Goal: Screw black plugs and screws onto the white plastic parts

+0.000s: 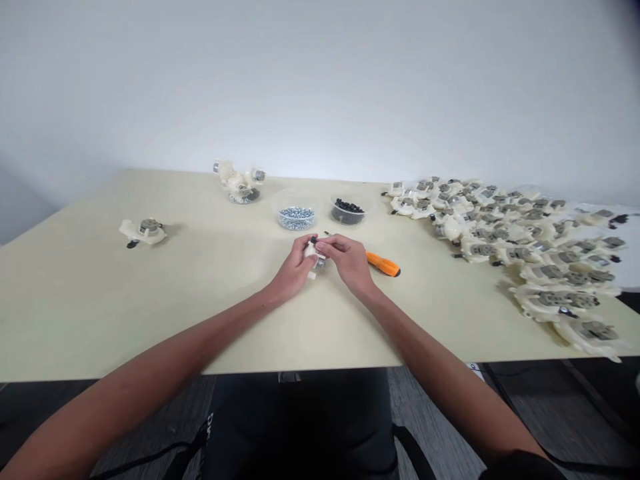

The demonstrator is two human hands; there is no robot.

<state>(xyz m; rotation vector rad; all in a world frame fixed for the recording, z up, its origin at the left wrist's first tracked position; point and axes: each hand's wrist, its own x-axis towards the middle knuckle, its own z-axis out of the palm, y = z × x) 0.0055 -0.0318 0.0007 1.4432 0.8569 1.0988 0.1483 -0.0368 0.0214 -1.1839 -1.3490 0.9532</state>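
Over the middle of the table, my left hand (pixel 294 270) is closed around a cream plastic part (pixel 310 251) with a grey metal piece on its underside. A small black piece (pixel 314 240) sits at the top of that part. My right hand (pixel 350 261) pinches at this black piece with thumb and index finger, and its fingertips hide some of it. Just right of my right hand lies a screwdriver (pixel 383 264) with an orange handle, its shaft partly covered by the hand.
Behind my hands stand a clear bowl of small silvery screws (pixel 297 217) and a clear bowl of black pieces (pixel 348 209). Similar cream assemblies (pixel 480 250) crowd the right side. Several more are heaped at the back (pixel 240 180). One assembly (pixel 144 231) lies at left.
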